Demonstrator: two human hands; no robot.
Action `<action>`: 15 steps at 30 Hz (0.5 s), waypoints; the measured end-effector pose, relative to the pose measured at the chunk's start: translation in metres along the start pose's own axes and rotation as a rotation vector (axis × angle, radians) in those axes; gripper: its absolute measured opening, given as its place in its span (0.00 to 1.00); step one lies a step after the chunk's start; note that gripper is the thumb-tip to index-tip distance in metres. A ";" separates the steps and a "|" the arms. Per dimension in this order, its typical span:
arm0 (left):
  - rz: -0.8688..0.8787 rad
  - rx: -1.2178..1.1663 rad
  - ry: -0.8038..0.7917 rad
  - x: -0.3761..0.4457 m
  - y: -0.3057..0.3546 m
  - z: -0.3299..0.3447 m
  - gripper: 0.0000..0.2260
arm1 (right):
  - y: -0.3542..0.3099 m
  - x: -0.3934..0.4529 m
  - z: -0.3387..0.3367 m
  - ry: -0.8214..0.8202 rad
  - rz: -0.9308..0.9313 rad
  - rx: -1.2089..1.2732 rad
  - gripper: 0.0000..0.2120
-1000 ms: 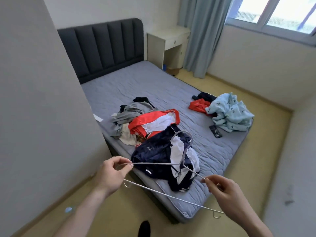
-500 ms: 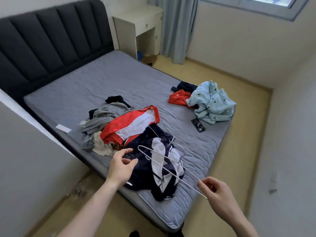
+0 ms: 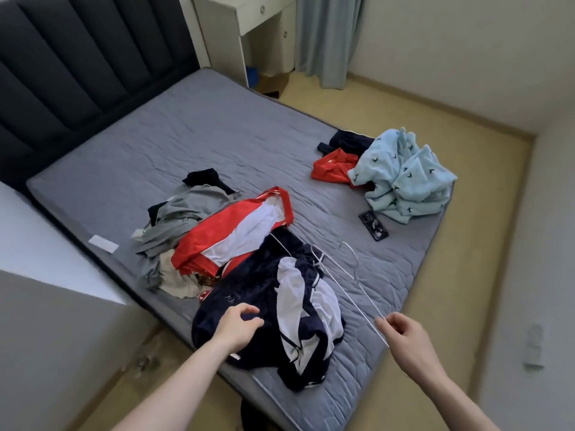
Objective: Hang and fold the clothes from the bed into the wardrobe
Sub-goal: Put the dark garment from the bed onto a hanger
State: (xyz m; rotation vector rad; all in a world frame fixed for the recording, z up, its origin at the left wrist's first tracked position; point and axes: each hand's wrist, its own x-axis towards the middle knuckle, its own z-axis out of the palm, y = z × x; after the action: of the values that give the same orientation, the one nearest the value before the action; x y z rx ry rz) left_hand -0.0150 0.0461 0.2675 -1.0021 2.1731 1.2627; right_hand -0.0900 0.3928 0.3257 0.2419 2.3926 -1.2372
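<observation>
Right hand [image 3: 404, 337]: fingers curled, pinching the near end of thin wire hangers [image 3: 345, 281]. The hangers slope away from the hand over the mattress, hooks pointing to the far side, just right of the navy garment. How many hangers are in the grip I cannot tell; two hooks show.

Left hand [image 3: 238, 326]: fingers loosely bent, nothing in the grasp, over the near-left part of the navy garment [image 3: 249, 303]. Whether fingertips touch the cloth I cannot tell.

Navy garment with white panels lies crumpled at the near corner of the bed [image 3: 217, 135], one fold reaching the mattress edge.

Just beyond it, touching: red-and-white garment [image 3: 236, 234], partly over the navy one's far edge. Left of that, a grey garment [image 3: 183, 213] with a beige piece [image 3: 174, 278] at its near side and a black piece [image 3: 205, 178] at its far side. All form one pile.

White label [image 3: 103, 243] on the mattress near the left edge, apart from the pile.

Right of the pile: phone [image 3: 373, 225], dark, lying flat, just beside the light blue garment [image 3: 404, 178].

Light blue garment, patterned, is heaped at the bed's right edge, touching a red garment [image 3: 329, 166] and a dark one [image 3: 348, 141] behind it.

Far: dark padded headboard [image 3: 77, 73], white nightstand [image 3: 242, 32], grey curtain [image 3: 326, 38].
</observation>
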 end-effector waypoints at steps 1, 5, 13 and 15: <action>0.004 0.034 -0.013 0.017 0.001 0.001 0.09 | 0.002 0.008 0.007 0.010 0.027 0.024 0.20; 0.025 0.249 -0.103 0.100 -0.003 0.021 0.11 | 0.017 0.035 0.037 0.108 0.102 0.123 0.19; 0.073 0.437 -0.295 0.243 -0.021 0.140 0.27 | 0.115 0.086 0.092 0.230 0.211 0.248 0.20; 0.086 0.415 -0.342 0.268 -0.026 0.180 0.28 | 0.146 0.096 0.098 0.251 0.247 0.258 0.20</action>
State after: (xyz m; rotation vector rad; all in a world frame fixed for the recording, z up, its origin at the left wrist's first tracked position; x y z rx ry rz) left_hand -0.1664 0.0952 -0.0141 -0.4911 2.0982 0.8837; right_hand -0.0959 0.3949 0.1254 0.7891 2.3085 -1.4643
